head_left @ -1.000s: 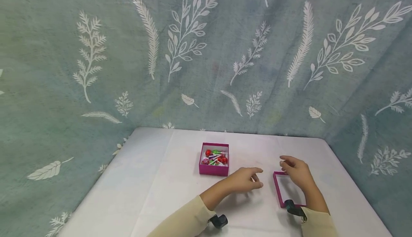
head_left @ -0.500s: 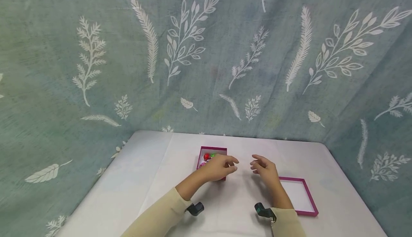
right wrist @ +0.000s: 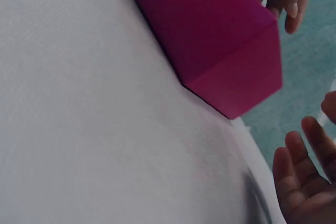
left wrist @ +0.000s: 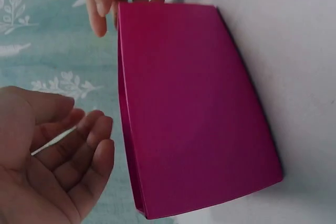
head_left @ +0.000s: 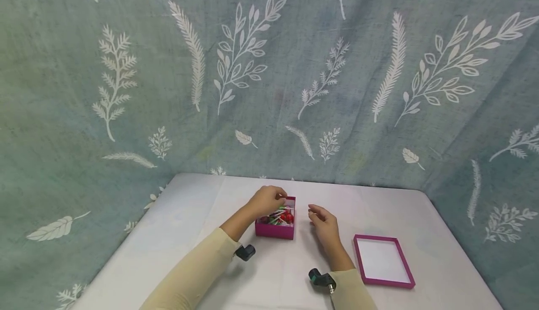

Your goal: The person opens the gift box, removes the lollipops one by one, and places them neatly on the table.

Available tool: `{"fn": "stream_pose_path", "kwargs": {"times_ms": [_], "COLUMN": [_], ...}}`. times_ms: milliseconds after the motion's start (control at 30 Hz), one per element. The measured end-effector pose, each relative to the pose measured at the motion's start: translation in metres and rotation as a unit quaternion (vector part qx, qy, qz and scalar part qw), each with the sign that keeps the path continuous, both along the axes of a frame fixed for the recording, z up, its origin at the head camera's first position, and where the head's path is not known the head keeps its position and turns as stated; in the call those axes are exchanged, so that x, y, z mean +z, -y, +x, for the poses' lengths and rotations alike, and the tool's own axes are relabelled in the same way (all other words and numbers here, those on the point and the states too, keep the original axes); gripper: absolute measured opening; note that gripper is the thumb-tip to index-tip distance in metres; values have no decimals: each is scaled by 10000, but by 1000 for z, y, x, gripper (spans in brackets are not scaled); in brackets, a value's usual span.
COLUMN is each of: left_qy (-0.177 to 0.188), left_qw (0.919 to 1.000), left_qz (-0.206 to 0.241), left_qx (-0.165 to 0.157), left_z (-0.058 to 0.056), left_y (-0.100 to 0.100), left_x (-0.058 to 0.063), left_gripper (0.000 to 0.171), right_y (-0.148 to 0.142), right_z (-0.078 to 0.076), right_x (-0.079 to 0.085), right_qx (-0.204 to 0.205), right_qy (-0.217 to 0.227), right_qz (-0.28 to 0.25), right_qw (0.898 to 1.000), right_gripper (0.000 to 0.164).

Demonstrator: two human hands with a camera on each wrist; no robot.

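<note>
An uncovered magenta box (head_left: 274, 231) with wrapped lollipops (head_left: 288, 217) inside stands mid-table in the head view. Over its far left part hovers my left hand (head_left: 267, 201), fingers bent loosely above the lollipops and hiding some of them. In the left wrist view the same hand (left wrist: 58, 156) is beside the box's top edge with relaxed fingers and nothing between them. My right hand (head_left: 326, 226) is to the right of the box, apart from it, its fingers loosely curved. The right wrist view shows that hand (right wrist: 310, 177) holding nothing.
The box's lid (head_left: 385, 282), magenta-rimmed with its white inside facing up, lies to the right on the white tablecloth (head_left: 442, 244). Behind the table hangs a green curtain (head_left: 269, 85) with white leaf prints.
Both hands have moved left from the lid's side; my left hand has come over the box and my right hand has come near its right side. The lid now lies fully in view.
</note>
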State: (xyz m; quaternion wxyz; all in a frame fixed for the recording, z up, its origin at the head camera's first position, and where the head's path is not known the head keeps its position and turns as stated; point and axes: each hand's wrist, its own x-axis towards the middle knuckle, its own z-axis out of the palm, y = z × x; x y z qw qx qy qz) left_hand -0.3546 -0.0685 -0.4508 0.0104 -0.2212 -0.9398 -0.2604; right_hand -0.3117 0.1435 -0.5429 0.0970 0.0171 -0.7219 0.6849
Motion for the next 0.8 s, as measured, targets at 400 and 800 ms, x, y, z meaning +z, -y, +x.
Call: {"fn": "stream_pose_path", "kwargs": {"times_ms": [400, 800], "left_qy": [364, 607], "left_qw": [9919, 9774], "left_qz": [-787, -1618], "left_qx": [931, 1218], "left_z": [-16, -12], "left_y": [3, -3], "left_x": [-2, 7], "left_gripper": [21, 18], "right_y": [30, 40], "right_z": [12, 16], "right_x": [20, 23], "right_qx": [882, 1056], "right_qy": [-610, -988], "right_qz": [54, 764], "right_qw": [9942, 9865], "right_gripper": [44, 48]}}
